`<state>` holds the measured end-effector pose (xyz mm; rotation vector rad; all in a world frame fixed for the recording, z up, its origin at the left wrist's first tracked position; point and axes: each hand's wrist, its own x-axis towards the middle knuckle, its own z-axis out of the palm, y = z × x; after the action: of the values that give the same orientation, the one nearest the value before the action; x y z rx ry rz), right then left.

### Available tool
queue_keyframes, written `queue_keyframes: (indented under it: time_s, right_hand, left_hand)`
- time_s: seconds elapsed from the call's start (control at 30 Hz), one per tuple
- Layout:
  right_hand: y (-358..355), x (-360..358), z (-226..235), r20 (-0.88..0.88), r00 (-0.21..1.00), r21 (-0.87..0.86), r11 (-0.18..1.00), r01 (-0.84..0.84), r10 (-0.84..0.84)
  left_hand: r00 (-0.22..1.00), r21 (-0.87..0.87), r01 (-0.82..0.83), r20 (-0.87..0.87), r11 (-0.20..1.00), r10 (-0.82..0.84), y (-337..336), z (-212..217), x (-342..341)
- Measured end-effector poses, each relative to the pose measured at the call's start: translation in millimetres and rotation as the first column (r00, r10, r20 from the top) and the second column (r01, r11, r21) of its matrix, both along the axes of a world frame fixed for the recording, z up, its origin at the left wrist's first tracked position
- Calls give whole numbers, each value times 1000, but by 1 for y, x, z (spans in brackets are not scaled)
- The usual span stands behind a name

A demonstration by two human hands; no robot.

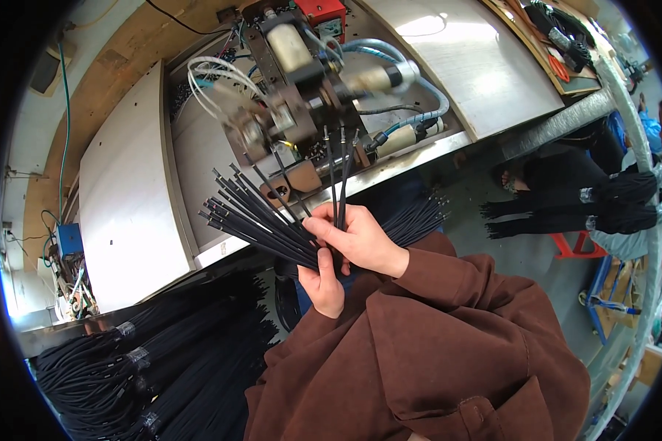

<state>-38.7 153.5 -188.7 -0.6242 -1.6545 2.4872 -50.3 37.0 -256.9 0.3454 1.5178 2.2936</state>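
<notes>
A fanned bunch of black cords (pixel 261 239) with small light-coloured tips is gripped in my left hand (pixel 322 288), its fingers closed round the lower part. My right hand (pixel 364 239) sits just above and beside it, thumb and fingers pinched on a few separate black cords (pixel 343 176). Those cords stand nearly upright, their tips reaching the front of a metal machine (pixel 301 110) with pneumatic cylinders. Where the cords pass between my palms they are hidden. More black cords (pixel 419 220) fan out to the right, behind my right wrist.
Tied bundles of black cords (pixel 136 360) lie at lower left. The machine's bench has a metal front edge (pixel 412 160) and pale side panels (pixel 129 191). At right, further bundles (pixel 603 206) hang beside a wrapped rail (pixel 632 117), near another person and a red stool (pixel 577 246).
</notes>
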Motion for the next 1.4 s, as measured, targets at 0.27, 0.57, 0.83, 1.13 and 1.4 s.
queue_keyframes:
  time_s: [0.27,0.57,0.83,1.13,1.4]
  right_hand:
    - [-7,7,-8,-108,989,125,985,115,-102]
    - [-8,3,-9,-67,990,46,991,128,-125]
    - [-6,3,-6,-36,993,14,993,117,-117]
    - [-5,-2,-4,-45,995,7,996,94,-94]
    - [0,2,-3,-18,1000,20,1000,-19,20]
  left_hand:
    - [997,-34,18,-74,999,-21,-2,3,6]
    - [998,4,10,-65,1000,-9,-1,7,2]
    - [997,15,71,-6,997,-71,-4,2,2]
    - [998,15,20,-65,1000,-19,1,8,-2]
    - [998,-24,55,-17,998,-55,-1,6,2]
